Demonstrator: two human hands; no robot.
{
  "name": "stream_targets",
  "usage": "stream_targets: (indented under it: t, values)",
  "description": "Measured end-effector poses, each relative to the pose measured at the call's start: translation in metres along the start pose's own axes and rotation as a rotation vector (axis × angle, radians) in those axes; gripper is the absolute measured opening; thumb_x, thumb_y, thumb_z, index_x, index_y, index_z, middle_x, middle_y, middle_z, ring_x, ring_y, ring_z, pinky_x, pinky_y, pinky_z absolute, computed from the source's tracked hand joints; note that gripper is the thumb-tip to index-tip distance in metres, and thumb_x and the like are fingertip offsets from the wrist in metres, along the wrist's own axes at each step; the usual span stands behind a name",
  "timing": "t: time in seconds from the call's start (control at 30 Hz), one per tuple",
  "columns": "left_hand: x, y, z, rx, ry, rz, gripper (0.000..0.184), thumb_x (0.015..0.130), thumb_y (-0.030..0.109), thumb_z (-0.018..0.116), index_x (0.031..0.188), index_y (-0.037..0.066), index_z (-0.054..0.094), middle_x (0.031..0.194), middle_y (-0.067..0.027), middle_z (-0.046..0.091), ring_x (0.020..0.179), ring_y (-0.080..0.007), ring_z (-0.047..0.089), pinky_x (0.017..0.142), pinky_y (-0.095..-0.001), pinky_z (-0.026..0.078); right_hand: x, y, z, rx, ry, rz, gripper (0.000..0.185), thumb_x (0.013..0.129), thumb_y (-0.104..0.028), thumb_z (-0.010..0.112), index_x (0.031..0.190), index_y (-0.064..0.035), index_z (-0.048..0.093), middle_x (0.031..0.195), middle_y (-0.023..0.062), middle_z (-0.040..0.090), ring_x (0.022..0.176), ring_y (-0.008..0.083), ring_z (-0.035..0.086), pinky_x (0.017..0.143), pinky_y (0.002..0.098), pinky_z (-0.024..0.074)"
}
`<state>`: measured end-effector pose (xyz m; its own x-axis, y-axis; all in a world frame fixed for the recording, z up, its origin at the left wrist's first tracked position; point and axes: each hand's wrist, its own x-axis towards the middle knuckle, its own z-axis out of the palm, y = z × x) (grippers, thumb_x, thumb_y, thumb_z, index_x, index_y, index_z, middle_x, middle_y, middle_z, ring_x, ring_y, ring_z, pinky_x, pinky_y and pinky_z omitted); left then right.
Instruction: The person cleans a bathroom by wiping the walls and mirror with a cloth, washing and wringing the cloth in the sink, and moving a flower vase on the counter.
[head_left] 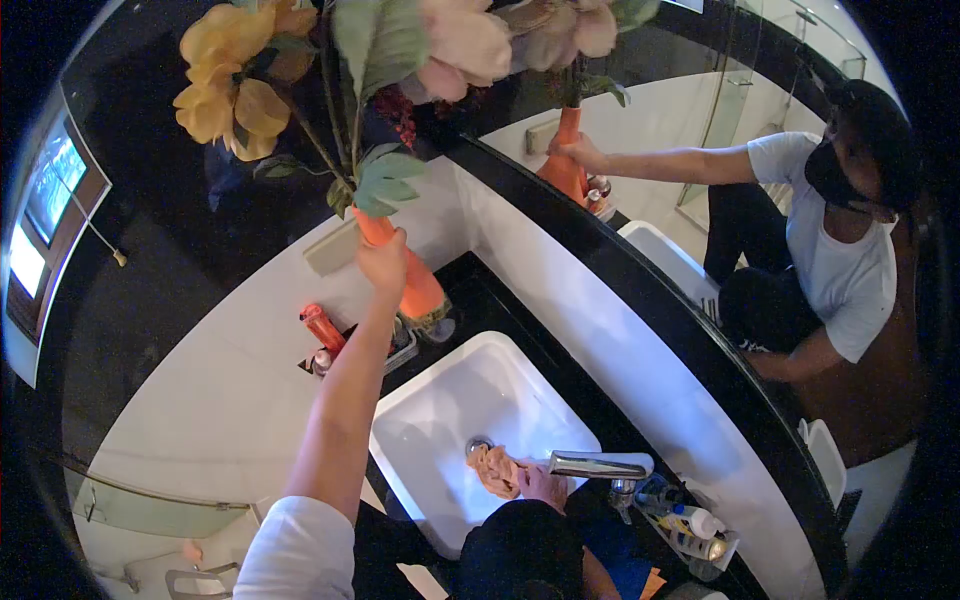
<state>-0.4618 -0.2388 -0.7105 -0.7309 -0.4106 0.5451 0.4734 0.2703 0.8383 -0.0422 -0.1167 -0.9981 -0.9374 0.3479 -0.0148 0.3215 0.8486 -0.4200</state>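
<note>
An orange vase (422,290) of artificial flowers (225,85) tilts above the black counter, its neck gripped by my left hand (383,262). Down in the white sink (410,440), my right hand (542,486) holds a crumpled peach-coloured cloth (495,470) near the drain, below the chrome faucet (600,464). Part of the right hand is hidden by the faucet and my knee.
A tray with a red can (321,327) and small bottles stands left of the sink. Several bottles (697,520) are right of the faucet. A large mirror (660,180) runs along the wall. My dark-clothed knee (522,550) covers the sink's near edge.
</note>
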Motion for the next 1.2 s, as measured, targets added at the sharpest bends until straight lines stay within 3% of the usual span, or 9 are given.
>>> stream_targets:
  t: [0.13, 0.23, 0.4, 0.53, 0.8, 0.9, 1.03, 1.1, 1.2]
  values:
    - [-0.010, 0.018, 0.002, 0.047, 0.078, 0.019, 0.027, 0.063, 0.017, 0.070, 0.081, -0.001, 0.060, 0.076, -0.0091, 0.064, 0.065, -0.0191, 0.060, 0.064, -0.0337, 0.048, 0.002, -0.027, -0.058, -0.021, -0.058, 0.044, 0.036, 0.084, -0.040, 0.045, 0.090, -0.0108, 0.064, 0.089, 0.0104, 0.063, 0.073, 0.0333, 0.061, 0.073, 0.0465, 0.0444]
    - [-0.009, 0.017, -0.001, 0.126, 0.092, -0.157, 0.038, 0.061, 0.014, 0.070, 0.094, 0.000, 0.058, 0.081, -0.0134, 0.064, 0.073, -0.0235, 0.062, 0.070, -0.0357, 0.048, 0.001, -0.024, -0.055, -0.022, -0.021, 0.017, 0.035, 0.084, -0.040, 0.046, 0.088, -0.0110, 0.064, 0.085, 0.0106, 0.064, 0.072, 0.0334, 0.061, 0.070, 0.0479, 0.0442]
    - [-0.004, 0.014, -0.021, -0.055, 0.061, -0.123, 0.037, 0.061, 0.017, 0.072, 0.090, -0.001, 0.059, 0.084, -0.0099, 0.064, 0.075, -0.0203, 0.061, 0.071, -0.0347, 0.047, 0.000, -0.024, -0.053, -0.010, 0.018, 0.016, 0.033, 0.083, -0.040, 0.047, 0.086, -0.0114, 0.064, 0.079, 0.0098, 0.064, 0.068, 0.0334, 0.060, 0.065, 0.0471, 0.0446]
    - [0.003, 0.019, -0.047, 0.085, 0.028, -0.196, 0.033, 0.064, 0.017, 0.070, 0.090, -0.001, 0.060, 0.085, -0.0074, 0.063, 0.076, -0.0181, 0.059, 0.072, -0.0334, 0.047, 0.001, -0.025, -0.056, 0.006, -0.082, 0.047, 0.031, 0.082, -0.039, 0.049, 0.082, -0.0111, 0.064, 0.075, 0.0095, 0.063, 0.065, 0.0334, 0.060, 0.061, 0.0454, 0.0450]
    - [0.051, -0.008, -0.087, -0.184, -0.606, -0.316, 0.025, 0.070, 0.010, 0.065, 0.093, 0.002, 0.059, 0.084, -0.0045, 0.061, 0.074, -0.0141, 0.058, 0.069, -0.0286, 0.046, 0.004, -0.031, -0.064, -0.055, -0.137, 0.048, 0.034, 0.082, -0.039, 0.048, 0.081, -0.0080, 0.064, 0.083, 0.0111, 0.063, 0.074, 0.0322, 0.060, 0.070, 0.0459, 0.0440]
    - [0.048, -0.009, -0.075, -0.244, -0.701, -0.400, 0.028, 0.071, 0.007, 0.063, 0.097, 0.002, 0.056, 0.085, -0.0040, 0.061, 0.078, -0.0140, 0.058, 0.071, -0.0284, 0.046, 0.003, -0.031, -0.063, -0.057, -0.120, 0.035, 0.035, 0.082, -0.039, 0.048, 0.082, -0.0076, 0.064, 0.084, 0.0108, 0.063, 0.076, 0.0311, 0.061, 0.071, 0.0453, 0.0442]
    - [0.021, 0.024, -0.047, -0.334, -0.715, -0.293, 0.032, 0.070, 0.006, 0.063, 0.100, 0.001, 0.054, 0.085, -0.0045, 0.060, 0.082, -0.0146, 0.057, 0.073, -0.0281, 0.046, 0.003, -0.024, -0.056, 0.014, -0.093, 0.020, 0.035, 0.082, -0.039, 0.048, 0.083, -0.0080, 0.064, 0.084, 0.0094, 0.064, 0.077, 0.0293, 0.061, 0.069, 0.0451, 0.0445]
    - [0.006, 0.020, -0.029, -0.323, -0.452, -0.230, 0.037, 0.069, 0.008, 0.064, 0.103, 0.001, 0.052, 0.086, -0.0059, 0.059, 0.084, -0.0158, 0.057, 0.074, -0.0284, 0.046, 0.002, -0.024, -0.053, -0.039, -0.102, 0.043, 0.034, 0.082, -0.038, 0.048, 0.083, -0.0083, 0.064, 0.083, 0.0089, 0.064, 0.077, 0.0287, 0.061, 0.068, 0.0455, 0.0445]
    - [0.000, 0.012, -0.017, -0.341, -0.437, -0.225, 0.043, 0.067, 0.011, 0.066, 0.106, 0.000, 0.049, 0.087, -0.0070, 0.058, 0.084, -0.0168, 0.057, 0.073, -0.0289, 0.046, -0.002, -0.025, -0.051, -0.099, -0.048, 0.058, 0.034, 0.082, -0.038, 0.048, 0.084, -0.0085, 0.064, 0.083, 0.0088, 0.064, 0.077, 0.0285, 0.061, 0.068, 0.0461, 0.0445]
